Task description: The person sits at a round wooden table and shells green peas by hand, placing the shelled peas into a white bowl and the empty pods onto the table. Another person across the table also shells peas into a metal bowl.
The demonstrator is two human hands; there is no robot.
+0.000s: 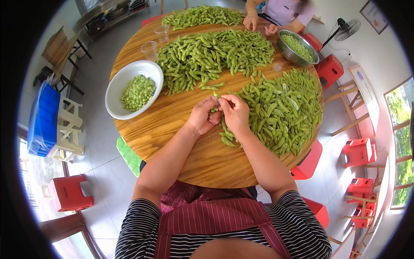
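My left hand (201, 115) and my right hand (235, 115) meet over the near middle of the round wooden table (172, 142). Between their fingertips is a green soybean pod (216, 93), pinched from both sides. Some shelled green beans (213, 110) show in the curled fingers of my left hand. Just right of my right hand spreads a heap of pods (282, 112), flat empty ones among them. A larger heap of pods (211, 54) lies beyond my hands. To the left, a white bowl (113, 100) holds shelled beans (138, 93).
Clear plastic cups (149, 51) stand behind the bowl. Across the table a person's hands (251, 21) work beside a metal bowl (297, 59) of shelled beans. Another pod heap (202, 16) lies at the far edge. Red stools (71, 193) and a blue bin (44, 118) stand around.
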